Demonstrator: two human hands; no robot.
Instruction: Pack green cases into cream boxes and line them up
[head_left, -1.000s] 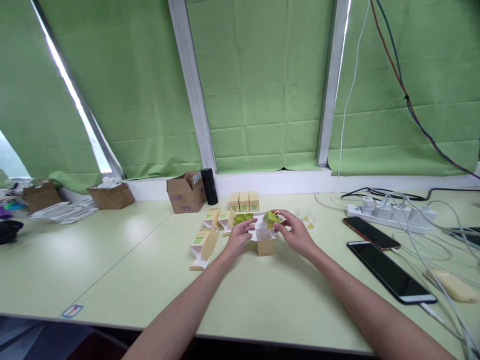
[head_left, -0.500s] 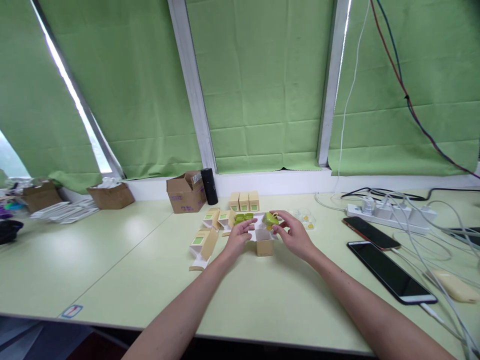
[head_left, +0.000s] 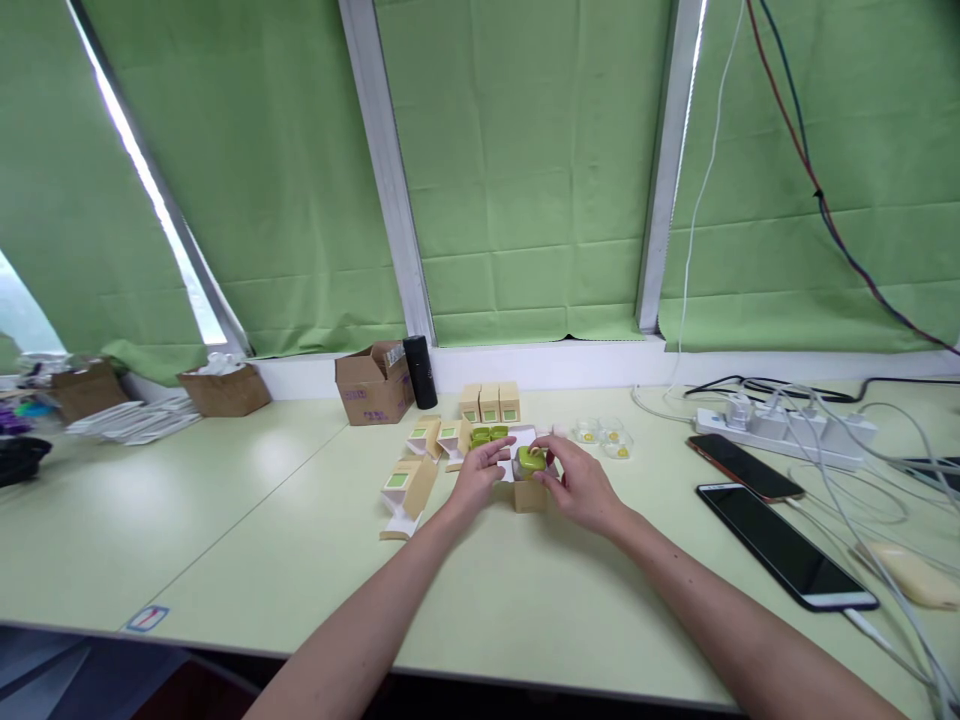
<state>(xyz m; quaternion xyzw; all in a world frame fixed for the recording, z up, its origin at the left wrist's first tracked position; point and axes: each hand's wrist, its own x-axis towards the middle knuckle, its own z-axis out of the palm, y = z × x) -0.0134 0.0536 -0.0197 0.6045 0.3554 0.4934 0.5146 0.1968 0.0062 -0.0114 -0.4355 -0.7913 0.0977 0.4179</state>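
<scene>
My right hand (head_left: 579, 488) pinches a small green jar (head_left: 532, 460) at the top of an open tan carton (head_left: 529, 495) that stands on the pale green table (head_left: 225, 520). My left hand (head_left: 480, 474) holds that carton's left side and its white flap. More green jars (head_left: 486, 435) lie just behind my left hand. Open tan cartons with green labels (head_left: 405, 485) lie to the left, and three closed ones (head_left: 489, 402) stand in a row behind.
A brown cardboard box (head_left: 373, 383) and a black cylinder (head_left: 418, 371) stand near the window sill. Small clear cups (head_left: 604, 436) sit right of the cartons. Two phones (head_left: 784, 545), a power strip (head_left: 784, 430) and loose cables lie at the right. More boxes (head_left: 225, 390) sit far left.
My right hand has brought the green jar down and to the left, from above the carton's right side onto its open top. My left hand has stayed on the carton.
</scene>
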